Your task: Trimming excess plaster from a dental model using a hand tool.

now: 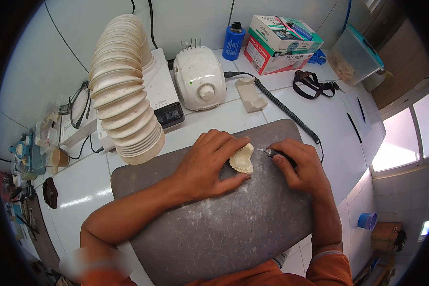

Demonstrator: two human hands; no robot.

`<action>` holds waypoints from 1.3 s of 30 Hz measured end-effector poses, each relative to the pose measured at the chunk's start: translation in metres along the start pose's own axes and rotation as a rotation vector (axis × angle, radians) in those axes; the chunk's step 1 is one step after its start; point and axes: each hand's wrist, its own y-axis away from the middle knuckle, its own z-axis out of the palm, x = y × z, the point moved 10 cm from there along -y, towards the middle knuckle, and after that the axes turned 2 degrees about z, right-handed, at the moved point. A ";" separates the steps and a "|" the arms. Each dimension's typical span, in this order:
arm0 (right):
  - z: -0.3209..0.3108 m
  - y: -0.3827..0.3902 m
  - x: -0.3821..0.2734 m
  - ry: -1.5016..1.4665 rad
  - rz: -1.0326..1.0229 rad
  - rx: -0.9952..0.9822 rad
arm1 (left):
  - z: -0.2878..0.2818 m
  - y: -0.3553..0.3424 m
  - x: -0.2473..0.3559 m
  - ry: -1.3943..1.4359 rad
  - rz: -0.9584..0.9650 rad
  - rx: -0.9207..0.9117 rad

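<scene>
My left hand [209, 162] grips a cream dental arch model [243, 161] by its ends, with thumb and fingers wrapped around it over a grey, dust-marked work mat [209, 238]. My right hand [295, 167] holds a dark rotary handpiece [276, 153], its metal tip pointing left, close beside the model; whether it touches cannot be told. The handpiece's coiled cord [286, 110] runs back to a white control unit [200, 78] with a knob, standing behind the mat. A small pale handpiece rest [250, 95] lies beside that unit.
A ribbed extraction hose [119, 86] arches over the back left. Mask boxes [281, 57], a blue canister [232, 43], a dark strap [310, 86] and a clear bin [353, 57] stand or lie at the back right. Several containers and tools crowd the left edge. A blue bucket [366, 220] is on the floor.
</scene>
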 end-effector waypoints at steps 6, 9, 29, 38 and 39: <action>0.000 0.001 0.001 0.007 -0.004 0.004 | 0.000 0.000 0.000 0.002 0.003 0.004; -0.002 0.000 -0.001 0.003 -0.009 0.008 | 0.000 0.000 0.000 0.004 0.006 0.009; 0.009 0.003 -0.013 0.120 -0.076 0.008 | -0.004 -0.002 0.000 0.062 -0.010 -0.013; 0.008 0.001 -0.017 0.127 -0.081 -0.016 | -0.002 -0.002 -0.002 0.088 -0.027 -0.021; 0.008 0.002 -0.017 0.128 -0.087 -0.019 | -0.001 -0.002 -0.001 0.093 -0.021 -0.024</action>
